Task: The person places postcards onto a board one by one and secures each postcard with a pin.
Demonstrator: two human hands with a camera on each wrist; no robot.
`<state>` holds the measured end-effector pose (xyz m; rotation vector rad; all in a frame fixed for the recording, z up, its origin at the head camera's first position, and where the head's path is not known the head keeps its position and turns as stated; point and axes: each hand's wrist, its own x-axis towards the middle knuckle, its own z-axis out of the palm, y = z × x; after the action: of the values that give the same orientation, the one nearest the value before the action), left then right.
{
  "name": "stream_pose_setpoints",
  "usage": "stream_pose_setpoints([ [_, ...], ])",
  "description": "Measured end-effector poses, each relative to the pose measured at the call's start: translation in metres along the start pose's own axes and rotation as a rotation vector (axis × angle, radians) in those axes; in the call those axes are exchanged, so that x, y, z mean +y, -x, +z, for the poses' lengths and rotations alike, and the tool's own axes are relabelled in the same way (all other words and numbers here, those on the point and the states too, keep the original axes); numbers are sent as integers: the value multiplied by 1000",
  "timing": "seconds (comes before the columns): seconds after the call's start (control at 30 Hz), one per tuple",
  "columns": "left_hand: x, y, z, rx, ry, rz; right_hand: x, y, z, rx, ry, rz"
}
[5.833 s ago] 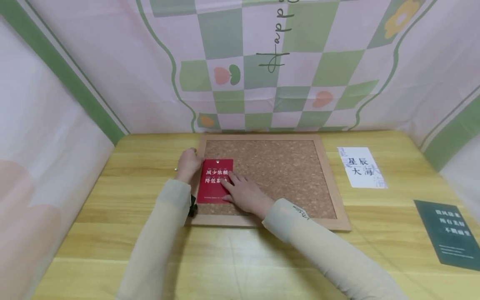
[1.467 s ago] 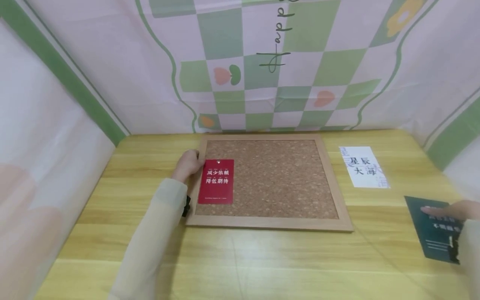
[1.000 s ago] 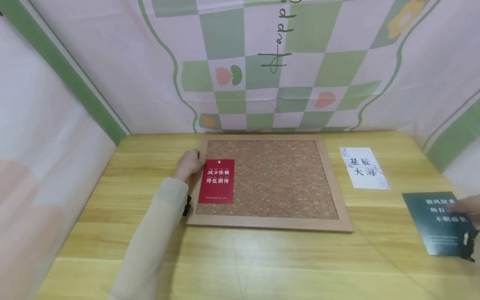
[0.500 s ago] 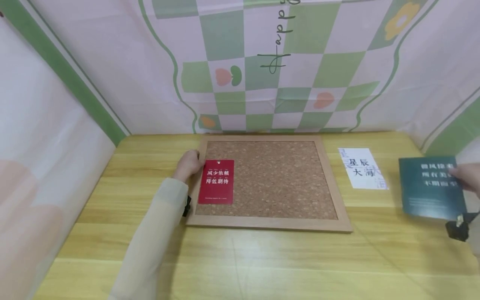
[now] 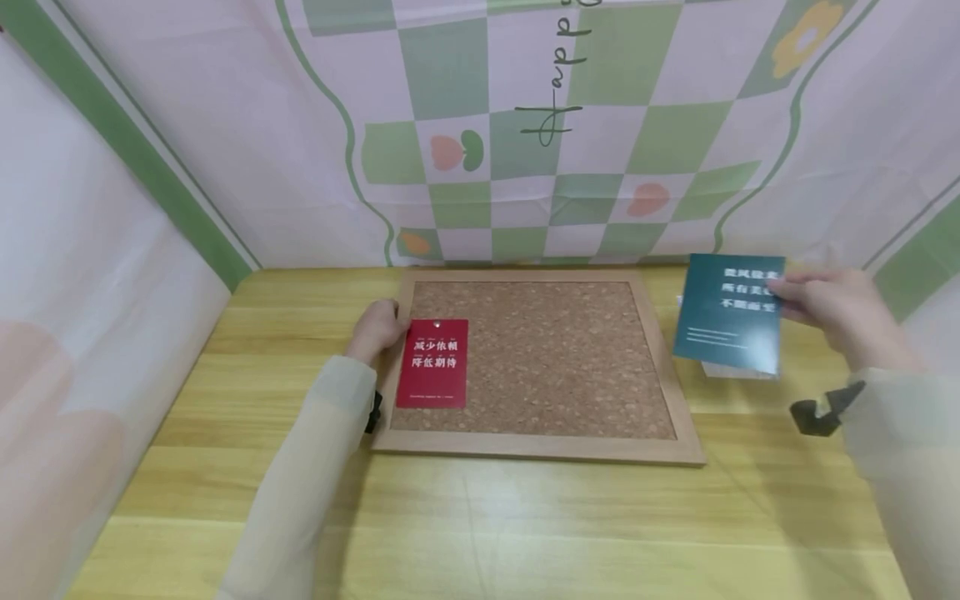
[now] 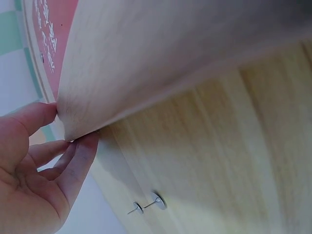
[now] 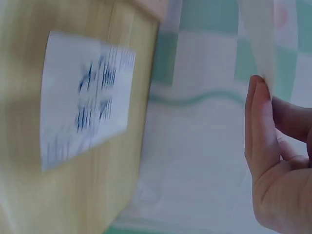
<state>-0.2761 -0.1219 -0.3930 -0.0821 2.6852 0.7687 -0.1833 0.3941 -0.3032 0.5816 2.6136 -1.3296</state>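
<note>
A: What was located at the left end of the layout?
B: Two pins [image 6: 158, 200] lay on the worktop [image 5: 480, 517] near the left hand [image 5: 375, 329].
A: What was the state of that hand?
B: Clamped. Its thumb and fingers gripped the left edge of the framed cork board [image 5: 555, 358], which lay on the worktop.
A: State the position of the red card [image 5: 432, 383].
B: It lay on the left part of the cork board, its white lettering face up.
A: What was located right of the cork board?
B: A white card [image 7: 87, 95] with dark lettering lay on the worktop. In the head view, the green card [image 5: 723, 325] covered most of it.
A: Where was the green card?
B: It was raised above the worktop, apart from the white card, near the board's right edge.
A: And the right hand [image 5: 843, 312]?
B: Clamped on the green card; thumb and fingers pinched its right edge. The hands were well apart.
</note>
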Motion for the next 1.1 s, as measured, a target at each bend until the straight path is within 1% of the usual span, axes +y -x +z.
stream_pose_setpoints([
  [0.07,0,-1,0,3,-14,2,-11,-2,13,-25,-11,-40],
  [0.13,0,-1,1,10,-27,7,-21,-4,27,-39,6,-74],
  [0.23,0,-3,1,15,-41,16,-35,-6,49,-70,-20,-103],
  [0.3,0,-3,1,17,-40,18,-43,-7,63,-93,-31,-127],
  [0.37,0,-3,1,15,-35,17,-50,-8,77,-117,-71,-141],
  [0.4,0,-3,1,14,-35,16,-53,-7,83,-123,-70,-146],
  [0.53,-1,-4,1,12,-30,10,-65,-6,107,-174,-89,-146],
  [0.7,0,-3,1,12,-29,4,-76,-4,135,-210,-107,-131],
  [0.8,1,-3,1,13,-32,0,-81,-2,150,-224,-76,-121],
  [0.9,0,-3,1,15,-38,-1,-85,-1,165,-231,-88,-117],
  [1.1,0,-3,2,22,-44,3,-90,0,190,-249,-33,-122],
])
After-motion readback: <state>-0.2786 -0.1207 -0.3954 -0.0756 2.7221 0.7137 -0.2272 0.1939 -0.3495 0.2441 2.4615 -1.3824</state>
